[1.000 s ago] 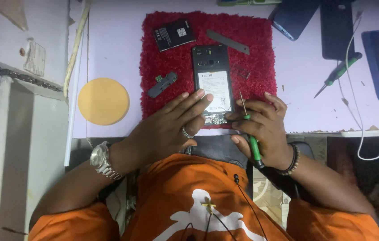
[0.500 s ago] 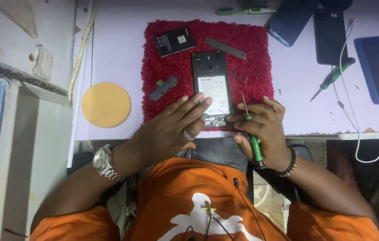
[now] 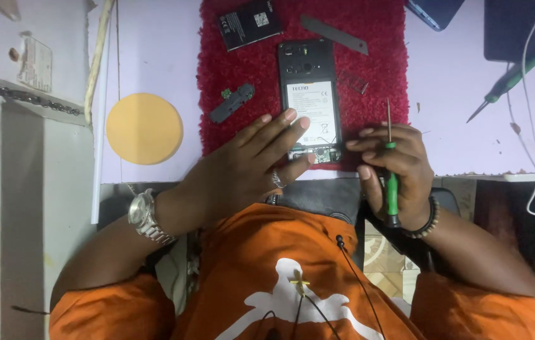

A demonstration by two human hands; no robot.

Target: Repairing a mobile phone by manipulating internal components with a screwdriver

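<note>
Fuzzy red mat (image 3: 248, 75) spread on pale desk (image 3: 462, 113). On it, opened black phone (image 3: 308, 94), glossy rectangle. Left hand (image 3: 248, 164) flat, fingers spread, pressing phone's lower edge. Right hand (image 3: 393, 164) closed round thin green-handled screwdriver (image 3: 391, 182), just beside. Loose battery (image 3: 248, 24), grey strip (image 3: 333, 34) above.

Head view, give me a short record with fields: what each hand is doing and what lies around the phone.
left hand: fingers flat on the opened phone, back cover off
right hand: holds a green-handled screwdriver, tip pointing away from the body
surface: red mat on a pale table
on mat: loose battery, grey strip, small dark part
off mat: yellow disc, second screwdriver
</note>
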